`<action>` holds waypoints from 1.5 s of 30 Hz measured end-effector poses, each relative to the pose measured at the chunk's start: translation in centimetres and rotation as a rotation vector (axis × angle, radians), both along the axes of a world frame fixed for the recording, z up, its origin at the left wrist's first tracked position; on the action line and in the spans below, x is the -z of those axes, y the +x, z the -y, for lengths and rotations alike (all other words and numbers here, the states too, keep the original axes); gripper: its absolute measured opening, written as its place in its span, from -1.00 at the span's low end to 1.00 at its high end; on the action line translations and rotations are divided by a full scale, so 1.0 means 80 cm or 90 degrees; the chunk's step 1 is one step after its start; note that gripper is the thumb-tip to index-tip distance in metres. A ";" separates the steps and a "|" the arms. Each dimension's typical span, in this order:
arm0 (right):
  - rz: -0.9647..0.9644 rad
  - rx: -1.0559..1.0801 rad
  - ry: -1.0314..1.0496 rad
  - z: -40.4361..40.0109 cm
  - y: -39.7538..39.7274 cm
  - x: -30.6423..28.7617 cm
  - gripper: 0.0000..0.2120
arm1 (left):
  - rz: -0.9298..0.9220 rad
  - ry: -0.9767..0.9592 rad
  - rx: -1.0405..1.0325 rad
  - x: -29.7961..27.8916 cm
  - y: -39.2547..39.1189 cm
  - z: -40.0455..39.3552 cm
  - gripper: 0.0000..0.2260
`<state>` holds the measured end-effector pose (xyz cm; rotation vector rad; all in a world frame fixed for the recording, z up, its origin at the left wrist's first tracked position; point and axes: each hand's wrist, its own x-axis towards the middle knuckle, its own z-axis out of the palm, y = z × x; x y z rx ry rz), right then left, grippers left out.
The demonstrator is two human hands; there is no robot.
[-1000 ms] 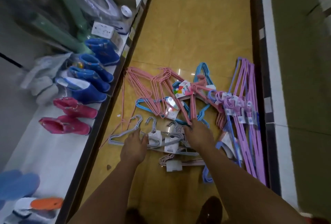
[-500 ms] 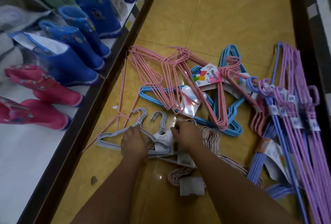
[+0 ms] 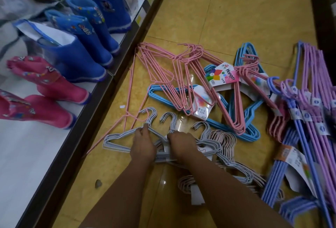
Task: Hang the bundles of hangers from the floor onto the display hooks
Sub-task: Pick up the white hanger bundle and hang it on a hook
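both hands are down on the yellow floor [image 3: 236, 18] among the bundles of hangers. the left hand [image 3: 142, 145] has its fingers curled round the neck of a grey hanger bundle [image 3: 116, 139], just below its hooks, and the right hand [image 3: 181, 143] has its fingers curled round the neck of a second grey bundle [image 3: 170, 118] right beside the first. a third grey bundle [image 3: 203, 127] lies just to the right of the right hand, its hooks pointing the same way, and it overlaps a pale pink bundle [image 3: 225, 140] next to it. all of these grey bundles lie flat on the floor, touching one another. beyond the hands a pink wire hanger bundle [image 3: 163, 63] sprawls across a light blue bundle [image 3: 160, 96], and a card label reading "hanger" [image 3: 222, 74] sits on another pink bundle [image 3: 234, 111] laid over more light blue hangers. to the right, long purple hangers [image 3: 316, 85] and blue-violet ones [image 3: 276, 178] lie side by side, bound with small white tags, partly blurred at the frame edge. along the left runs a low white shelf [image 3: 27, 155] with a dark edge, carrying blue rubber boots [image 3: 80, 33] and pink rubber boots [image 3: 49, 84]. a small pebble-like bit [image 3: 98, 183] lies on the floor near the shelf edge. no display hook can be made out in this view.
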<state>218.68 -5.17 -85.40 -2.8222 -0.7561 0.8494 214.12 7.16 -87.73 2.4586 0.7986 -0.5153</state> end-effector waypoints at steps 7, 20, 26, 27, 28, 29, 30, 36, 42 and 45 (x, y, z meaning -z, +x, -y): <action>0.078 0.049 0.023 0.043 0.023 -0.010 -0.72 | -0.058 0.157 0.050 0.001 0.008 -0.003 -0.34; -0.035 0.075 -0.131 0.058 0.010 0.001 -0.60 | -0.082 0.087 0.132 0.009 0.003 0.026 -0.49; 0.038 0.026 -0.126 0.065 0.005 0.000 -0.75 | -0.126 0.092 0.166 0.001 0.003 0.015 -0.50; 0.055 0.021 -0.107 0.067 0.006 -0.002 -0.76 | -0.126 0.105 0.160 -0.001 0.004 0.014 -0.54; 0.069 0.016 -0.089 0.070 0.008 -0.004 -0.76 | -0.123 0.118 0.149 -0.004 0.005 0.013 -0.58; 0.084 0.007 -0.071 0.071 0.009 -0.007 -0.76 | -0.118 0.123 0.135 -0.006 0.005 0.012 -0.62; 0.097 -0.007 -0.057 0.072 0.011 -0.009 -0.77 | -0.109 0.118 0.118 -0.010 0.005 0.012 -0.65; 0.130 -0.004 -0.002 0.078 0.015 -0.036 -0.74 | -0.014 -0.101 0.012 -0.040 0.018 0.005 -0.67; 0.123 0.046 0.002 0.099 0.016 -0.134 -0.65 | -0.009 -0.072 0.052 -0.144 0.026 0.020 -0.74; 0.100 0.066 -0.011 0.109 0.007 -0.201 -0.63 | -0.031 -0.050 0.050 -0.213 0.014 0.035 -0.69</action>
